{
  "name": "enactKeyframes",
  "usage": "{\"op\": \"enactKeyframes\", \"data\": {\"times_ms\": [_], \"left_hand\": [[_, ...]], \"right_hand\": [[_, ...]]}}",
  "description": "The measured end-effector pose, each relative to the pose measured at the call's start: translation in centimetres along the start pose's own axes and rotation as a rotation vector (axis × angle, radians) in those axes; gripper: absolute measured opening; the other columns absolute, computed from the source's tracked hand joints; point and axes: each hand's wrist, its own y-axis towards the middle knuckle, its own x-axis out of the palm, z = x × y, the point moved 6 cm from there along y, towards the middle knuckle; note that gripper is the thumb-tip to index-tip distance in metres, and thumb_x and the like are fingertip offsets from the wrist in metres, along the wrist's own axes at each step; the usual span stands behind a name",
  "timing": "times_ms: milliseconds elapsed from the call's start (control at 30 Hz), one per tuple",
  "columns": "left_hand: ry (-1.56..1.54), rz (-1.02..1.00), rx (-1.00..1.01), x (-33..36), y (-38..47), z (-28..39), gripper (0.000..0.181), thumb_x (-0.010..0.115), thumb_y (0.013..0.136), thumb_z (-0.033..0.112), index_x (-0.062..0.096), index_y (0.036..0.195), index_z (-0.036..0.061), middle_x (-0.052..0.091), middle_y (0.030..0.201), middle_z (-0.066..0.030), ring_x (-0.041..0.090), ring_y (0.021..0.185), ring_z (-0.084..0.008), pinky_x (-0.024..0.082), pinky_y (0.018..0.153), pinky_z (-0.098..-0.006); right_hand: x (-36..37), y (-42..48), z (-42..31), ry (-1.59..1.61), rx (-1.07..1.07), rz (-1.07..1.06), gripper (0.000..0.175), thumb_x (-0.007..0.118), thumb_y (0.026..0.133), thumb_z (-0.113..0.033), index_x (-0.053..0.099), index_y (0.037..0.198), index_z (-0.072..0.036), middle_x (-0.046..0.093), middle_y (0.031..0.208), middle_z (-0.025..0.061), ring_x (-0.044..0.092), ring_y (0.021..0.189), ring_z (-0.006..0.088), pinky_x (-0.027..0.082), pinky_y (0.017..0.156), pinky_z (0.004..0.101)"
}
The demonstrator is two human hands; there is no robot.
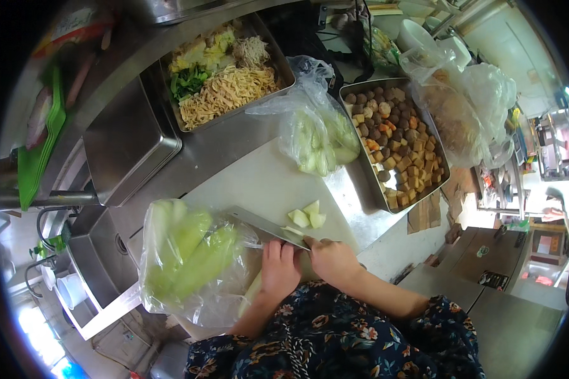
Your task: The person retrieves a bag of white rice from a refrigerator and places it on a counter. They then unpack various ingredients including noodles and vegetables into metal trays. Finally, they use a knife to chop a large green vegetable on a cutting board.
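Observation:
My right hand [336, 263] grips a cleaver-like kitchen knife [261, 226], its broad blade angled to the upper left across a white cutting board [237, 175]. Fingers curled, my left hand [280, 267] lies close beside the blade, on a long pale green vegetable [250, 293] mostly covered by the hand and wrist. A thin slice clings along the blade near my right fingers. Just beyond the knife, several cut vegetable chunks [309, 215] sit on the board. Left of my left hand, a clear plastic bag [189, 256] holds long, pale green vegetables.
Behind the board lies another bag of green vegetables [320, 137]. One steel tray [289, 78] holds noodle-like strips and greens; another tray [381, 201] holds meatballs and fried cubes. Stacked steel pans [123, 142] and a sink [104, 256] are at left, a steel counter [507, 317] at right.

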Motion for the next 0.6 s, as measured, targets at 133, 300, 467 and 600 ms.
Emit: {"op": "enactKeyframes", "data": {"times_ms": [133,300,467,600], "left_hand": [[0.071,0.025,0.035,-0.1,-0.7,-0.4,0.030,0.065,0.077,0.008,0.053,0.103,0.0005,0.050,0.104,-0.0196,0.049,0.093,-0.0422,0.044,0.080,-0.0499],[0.016,0.005,0.025,0.0,-0.5,0.0,0.029,0.065,0.076,0.005,0.052,0.102,0.0008,0.050,0.105,-0.0204,0.049,0.093,-0.0422,0.044,0.080,-0.0505],[0.012,0.054,0.062,-0.6,-1.0,-0.4,0.026,0.065,0.078,0.005,0.053,0.100,0.0015,0.050,0.104,-0.0200,0.049,0.093,-0.0416,0.044,0.079,-0.0489],[0.012,0.027,0.007,-0.2,-1.1,-0.4,0.026,0.064,0.078,0.006,0.053,0.102,0.0018,0.050,0.105,-0.0197,0.049,0.093,-0.0416,0.044,0.080,-0.0490]], "right_hand": [[-3.3,-2.9,-0.9,0.026,0.066,-0.166,0.023,0.053,0.084,-0.011,0.060,0.104,-0.002,0.064,0.074,0.0163,0.065,0.067,0.0324,0.054,0.060,0.0407],[0.1,-1.0,0.0,0.086,0.052,-0.044,0.021,0.054,0.083,-0.011,0.060,0.102,-0.002,0.064,0.074,0.0171,0.065,0.067,0.0336,0.054,0.060,0.0422],[-3.0,-2.2,-1.3,0.099,0.051,-0.092,0.021,0.053,0.084,-0.011,0.060,0.101,-0.001,0.064,0.074,0.0183,0.064,0.066,0.0350,0.053,0.061,0.0433],[-1.8,-3.1,-0.5,0.083,0.092,-0.175,0.021,0.052,0.085,-0.013,0.060,0.101,-0.002,0.065,0.075,0.0188,0.065,0.068,0.0359,0.054,0.062,0.0437]]}}
